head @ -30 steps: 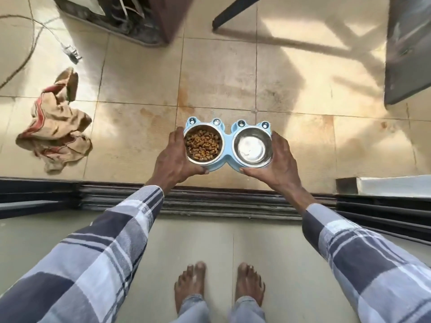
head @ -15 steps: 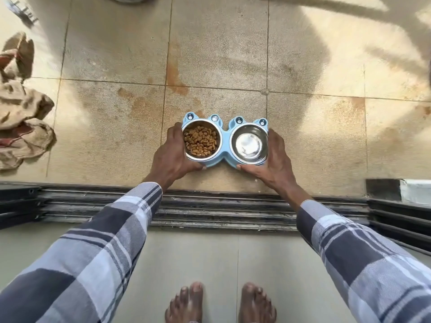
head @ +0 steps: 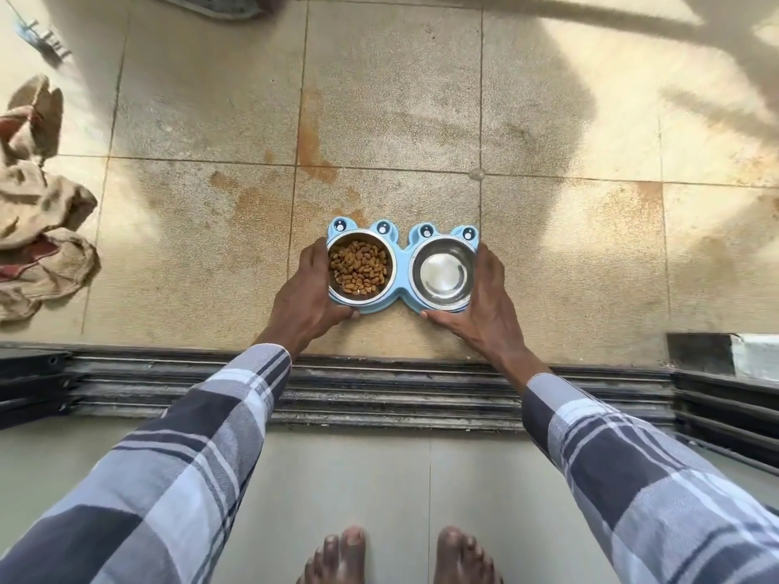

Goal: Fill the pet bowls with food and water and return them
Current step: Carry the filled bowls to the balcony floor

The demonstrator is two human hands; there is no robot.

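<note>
Beyond the dark metal sliding-door track (head: 379,398), over the stained beige tiled floor (head: 388,120), a light blue plastic double pet feeder with frog-eye bumps (head: 402,267) is gripped at both ends by two bare hands. Its left steel bowl (head: 360,267) is filled with brown dry kibble (head: 358,267); its right steel bowl (head: 442,274) is shiny, and whether it holds water cannot be told. The left hand (head: 305,297) wraps the feeder's left end, thumb along the near edge; the right hand (head: 484,301) clasps the right end the same way. Whether the feeder touches the floor or hangs just above it cannot be told. Both arms wear grey-and-navy plaid sleeves (head: 189,478). A crumpled tan cloth with red stripes (head: 38,217) lies near the floor's left edge, well apart from the feeder. Bare feet (head: 400,558) stand on the smooth grey floor on the near side of the track.
</note>
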